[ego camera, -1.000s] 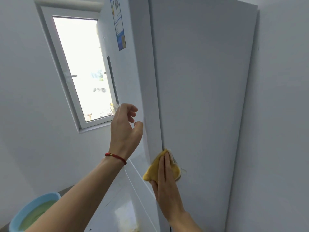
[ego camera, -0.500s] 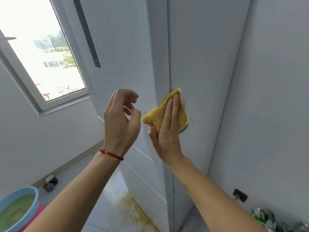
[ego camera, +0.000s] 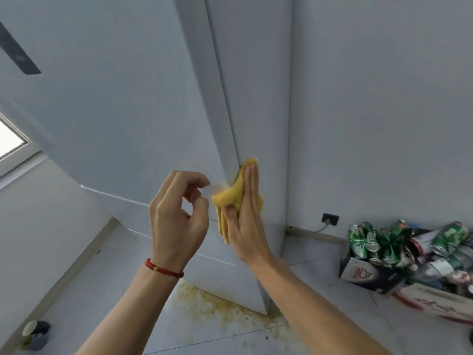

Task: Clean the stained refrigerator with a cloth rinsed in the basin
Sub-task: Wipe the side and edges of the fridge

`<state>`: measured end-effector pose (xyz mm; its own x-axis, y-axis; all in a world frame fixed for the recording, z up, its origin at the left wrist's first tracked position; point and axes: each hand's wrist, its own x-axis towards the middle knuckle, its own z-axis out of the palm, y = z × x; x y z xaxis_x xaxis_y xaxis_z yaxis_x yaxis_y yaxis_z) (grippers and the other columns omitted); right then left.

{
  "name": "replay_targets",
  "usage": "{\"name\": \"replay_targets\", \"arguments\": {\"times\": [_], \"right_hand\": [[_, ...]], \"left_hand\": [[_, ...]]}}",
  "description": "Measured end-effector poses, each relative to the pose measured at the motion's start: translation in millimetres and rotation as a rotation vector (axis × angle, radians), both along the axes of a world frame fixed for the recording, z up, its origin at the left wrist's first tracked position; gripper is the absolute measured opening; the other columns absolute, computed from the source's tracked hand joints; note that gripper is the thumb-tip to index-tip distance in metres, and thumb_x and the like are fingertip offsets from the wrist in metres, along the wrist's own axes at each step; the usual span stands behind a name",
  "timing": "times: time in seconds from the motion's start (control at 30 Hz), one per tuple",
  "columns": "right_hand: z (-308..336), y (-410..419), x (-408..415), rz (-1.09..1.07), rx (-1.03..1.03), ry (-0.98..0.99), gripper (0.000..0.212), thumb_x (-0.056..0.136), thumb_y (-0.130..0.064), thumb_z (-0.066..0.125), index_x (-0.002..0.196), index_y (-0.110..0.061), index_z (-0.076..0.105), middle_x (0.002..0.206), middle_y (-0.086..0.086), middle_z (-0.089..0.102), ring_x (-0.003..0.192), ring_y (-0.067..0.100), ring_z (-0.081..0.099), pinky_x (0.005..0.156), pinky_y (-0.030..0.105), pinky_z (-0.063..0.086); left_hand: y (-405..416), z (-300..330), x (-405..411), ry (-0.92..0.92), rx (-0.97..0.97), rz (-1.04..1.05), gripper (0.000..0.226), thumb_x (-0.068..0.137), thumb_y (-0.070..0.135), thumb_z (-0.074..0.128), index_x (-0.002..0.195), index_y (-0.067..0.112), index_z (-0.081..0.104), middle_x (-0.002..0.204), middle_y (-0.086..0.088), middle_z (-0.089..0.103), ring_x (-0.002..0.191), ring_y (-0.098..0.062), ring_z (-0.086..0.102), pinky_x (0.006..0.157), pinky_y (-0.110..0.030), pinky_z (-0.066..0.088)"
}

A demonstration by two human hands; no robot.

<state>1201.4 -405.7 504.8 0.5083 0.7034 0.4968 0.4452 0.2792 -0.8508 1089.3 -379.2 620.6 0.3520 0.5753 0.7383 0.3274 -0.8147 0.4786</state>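
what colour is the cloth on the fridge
Yellow; the cloth shows best in the head view.

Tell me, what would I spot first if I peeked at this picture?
You'd spot the bright yellow cloth first, pressed flat by the right hand against the corner edge of the pale refrigerator in the middle. Next, the heap of crushed green cans on boxes at the lower right, and the brownish stain on the floor at the refrigerator's foot.
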Motion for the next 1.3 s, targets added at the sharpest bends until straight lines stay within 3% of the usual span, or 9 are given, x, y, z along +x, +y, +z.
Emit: {"name": "replay_targets", "arguments": {"times": [0.13, 0.27, 0.5, 0.7, 0.77, 0.97, 1.13, 1.2, 1.3], "right_hand": [[-7.7, 6.9, 1.1, -0.006, 0.046, -0.082, 0.079, 0.108, -0.033, 0.044, 0.162, -0.001, -0.003, 0.173, 0.012, -0.011, 0.16, 0.032, -0.007, 0.13, 0.051, 0.006], [-94.9, -5.5, -13.1, 0.017, -0.056, 0.108, 0.08, 0.109, -0.043, 0.04, 0.163, -0.004, -0.004, 0.174, 0.008, -0.012, 0.161, 0.029, -0.006, 0.128, 0.057, 0.014], [-162.4, -26.1, -13.0, 0.126, -0.31, 0.353, 0.08, 0.107, -0.05, 0.036, 0.157, -0.032, -0.024, 0.166, -0.018, -0.032, 0.158, 0.009, -0.018, 0.13, 0.052, 0.005], [-57.7, 2.6, -11.1, 0.046, -0.004, -0.014, 0.079, 0.109, -0.031, 0.049, 0.163, -0.011, -0.006, 0.173, 0.004, -0.014, 0.16, 0.03, -0.008, 0.13, 0.053, 0.006], [-65.2, 12.5, -6.5, 0.023, 0.022, -0.079, 0.078, 0.108, -0.027, 0.051, 0.163, -0.006, 0.0, 0.173, 0.012, -0.006, 0.16, 0.034, -0.004, 0.128, 0.058, 0.012], [-193.4, -10.2, -19.9, 0.023, -0.185, 0.282, 0.081, 0.107, -0.045, 0.039, 0.165, -0.007, -0.002, 0.174, 0.003, -0.012, 0.16, 0.021, -0.011, 0.128, 0.058, 0.01], [-256.7, -23.5, -28.5, 0.046, -0.397, 0.568, 0.087, 0.105, -0.057, 0.046, 0.163, -0.034, -0.015, 0.167, -0.026, -0.025, 0.153, -0.006, -0.02, 0.131, 0.043, 0.0], [-265.4, -27.0, -31.1, 0.065, -0.434, 0.687, 0.089, 0.098, -0.073, 0.041, 0.163, -0.041, -0.012, 0.168, -0.028, -0.017, 0.155, -0.006, -0.012, 0.131, 0.045, 0.005], [-259.4, -27.1, -35.6, 0.005, -0.355, 0.915, 0.085, 0.087, -0.088, 0.037, 0.159, -0.048, 0.018, 0.166, -0.011, 0.027, 0.152, 0.009, 0.029, 0.125, 0.052, 0.026]], "left_hand": [[-17.1, -8.8, 20.2, -0.015, -0.048, 0.102, 0.031, 0.079, -0.02, 0.053, 0.092, 0.004, 0.067, 0.089, -0.003, 0.066, 0.083, -0.013, 0.064, 0.077, -0.017, 0.05], [-34.6, -25.1, 26.7, 0.146, -0.06, 0.116, 0.034, 0.077, -0.022, 0.054, 0.093, 0.004, 0.069, 0.09, -0.002, 0.067, 0.085, -0.012, 0.064, 0.079, -0.014, 0.048], [-54.0, -43.4, 30.8, 0.309, -0.158, 0.185, 0.042, 0.074, -0.021, 0.055, 0.093, 0.015, 0.068, 0.092, 0.004, 0.068, 0.085, -0.015, 0.066, 0.071, -0.012, 0.046], [-52.7, -47.7, 42.0, 0.494, 0.089, 0.062, 0.022, 0.097, 0.002, 0.052, 0.096, 0.005, 0.074, 0.099, -0.004, 0.071, 0.092, -0.02, 0.066, 0.085, -0.028, 0.053], [-48.1, -51.4, 45.8, 0.583, 0.223, -0.022, 0.039, 0.107, 0.017, 0.042, 0.099, -0.001, 0.075, 0.107, -0.012, 0.072, 0.103, -0.029, 0.065, 0.091, -0.037, 0.053], [-31.2, -103.5, 54.5, 1.009, 0.244, -0.099, 0.039, 0.091, -0.007, 0.04, 0.111, 0.003, 0.072, 0.133, -0.016, 0.064, 0.135, -0.036, 0.052, 0.105, -0.051, 0.049], [-20.2, -145.0, 41.9, 1.222, 0.298, -0.289, 0.05, 0.084, -0.001, 0.032, 0.12, 0.003, 0.067, 0.129, -0.016, 0.065, 0.132, -0.037, 0.055, 0.11, -0.047, 0.047], [-13.8, -153.8, 35.5, 1.244, 0.378, -0.331, 0.059, 0.091, 0.003, 0.015, 0.111, 0.002, 0.071, 0.122, -0.018, 0.068, 0.128, -0.039, 0.058, 0.114, -0.048, 0.043], [-8.7, -162.1, 28.0, 1.283, 0.43, -0.389, 0.063, 0.093, 0.002, 0.011, 0.109, 0.002, 0.072, 0.119, -0.018, 0.069, 0.126, -0.04, 0.059, 0.116, -0.051, 0.039]]}}
